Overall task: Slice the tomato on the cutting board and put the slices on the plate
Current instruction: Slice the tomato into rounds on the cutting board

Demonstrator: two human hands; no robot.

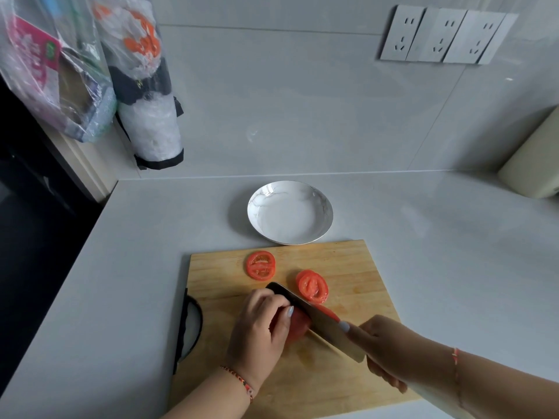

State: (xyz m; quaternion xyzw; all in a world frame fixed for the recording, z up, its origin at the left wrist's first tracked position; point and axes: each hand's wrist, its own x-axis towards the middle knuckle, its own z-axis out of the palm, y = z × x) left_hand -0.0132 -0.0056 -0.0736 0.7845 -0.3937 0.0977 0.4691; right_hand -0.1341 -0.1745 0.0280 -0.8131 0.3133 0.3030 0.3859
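The left hand (pixel 260 325) curls over the rest of the tomato (pixel 298 326) near the middle of the wooden cutting board (pixel 348 267) and holds it still. The right hand (pixel 382 347) grips the handle of the cleaver (pixel 320 319), whose long blade lies slanted across the board, pressed against the tomato's right side. Cut slices (pixel 313 286) lie just past the blade, and the plate (pixel 290 211) waits behind the board, so I think each new slice will fall to the right.

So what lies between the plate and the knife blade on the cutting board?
In the head view, two groups of cut tomato slices lie on the cutting board between the plate and the knife. The plate holds none.
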